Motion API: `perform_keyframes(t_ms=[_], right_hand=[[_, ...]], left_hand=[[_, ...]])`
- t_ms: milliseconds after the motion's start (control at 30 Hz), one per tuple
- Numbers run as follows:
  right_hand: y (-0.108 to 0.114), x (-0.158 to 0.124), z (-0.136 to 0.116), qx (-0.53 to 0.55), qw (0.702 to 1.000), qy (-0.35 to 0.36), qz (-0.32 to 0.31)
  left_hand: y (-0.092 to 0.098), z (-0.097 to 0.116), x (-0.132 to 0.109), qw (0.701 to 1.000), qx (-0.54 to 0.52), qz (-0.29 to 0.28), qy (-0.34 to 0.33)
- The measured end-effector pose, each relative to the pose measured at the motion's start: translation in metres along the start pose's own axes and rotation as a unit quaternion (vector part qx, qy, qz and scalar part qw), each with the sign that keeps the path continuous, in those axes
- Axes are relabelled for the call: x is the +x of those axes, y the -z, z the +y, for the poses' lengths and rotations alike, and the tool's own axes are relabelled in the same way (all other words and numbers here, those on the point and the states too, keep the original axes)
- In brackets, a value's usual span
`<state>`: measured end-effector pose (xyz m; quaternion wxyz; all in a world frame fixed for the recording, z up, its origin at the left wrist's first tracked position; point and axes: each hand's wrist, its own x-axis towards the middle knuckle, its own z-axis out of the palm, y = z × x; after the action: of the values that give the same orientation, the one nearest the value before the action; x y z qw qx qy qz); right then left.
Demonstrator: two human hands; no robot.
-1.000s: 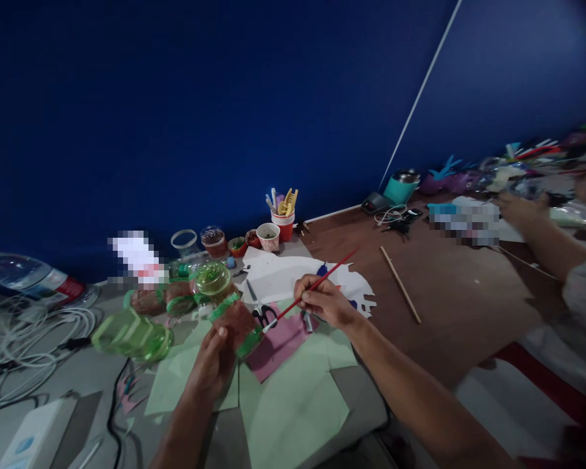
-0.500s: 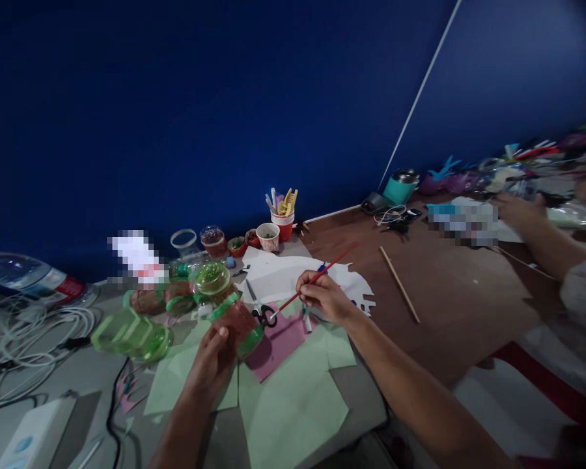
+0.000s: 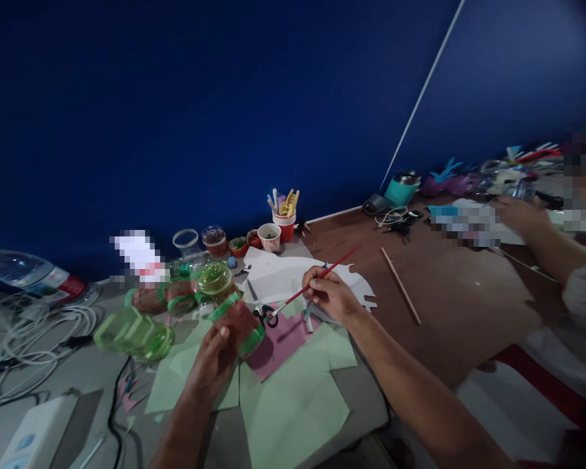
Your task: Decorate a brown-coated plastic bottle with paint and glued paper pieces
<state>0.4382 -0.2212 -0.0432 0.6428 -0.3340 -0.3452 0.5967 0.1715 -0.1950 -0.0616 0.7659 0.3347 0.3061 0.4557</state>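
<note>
My left hand (image 3: 213, 359) is wrapped round a green plastic bottle piece (image 3: 237, 321) coated in brown, tilted over pale green paper (image 3: 293, 404). My right hand (image 3: 331, 294) pinches a thin red paintbrush (image 3: 317, 281); its tip points down and left, close to the bottle piece and the black-handled scissors (image 3: 262, 311). A pink sheet (image 3: 283, 340) lies under the brush tip, and white cut paper (image 3: 283, 277) lies behind my right hand.
More green bottle pieces (image 3: 134, 333) lie at left, beside white cables (image 3: 34, 329) and a water bottle (image 3: 29, 273). Cups with tools (image 3: 284, 218) stand by the blue wall. A wooden stick (image 3: 400, 283) lies on the brown floor. Another person's arm (image 3: 542, 238) reaches in at right.
My right hand has drawn back slightly to the right with the brush, and the brush tip sits a little higher by the scissors. My left hand keeps the bottle piece still.
</note>
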Motion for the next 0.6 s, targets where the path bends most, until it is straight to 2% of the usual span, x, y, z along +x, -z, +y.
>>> perform_keyframes(t_ms=[333, 600], right_hand=[[-0.0012, 0.0008, 0.0017, 0.066, 0.997, 0.033, 0.004], [0.0030, 0.0027, 0.0013, 0.065, 0.996, 0.048, 0.025]], left_hand=[[-0.0020, -0.0004, -0.0012, 0.997, 0.067, -0.030, -0.006], [-0.0025, 0.0005, -0.0017, 0.998, 0.063, -0.010, -0.013]])
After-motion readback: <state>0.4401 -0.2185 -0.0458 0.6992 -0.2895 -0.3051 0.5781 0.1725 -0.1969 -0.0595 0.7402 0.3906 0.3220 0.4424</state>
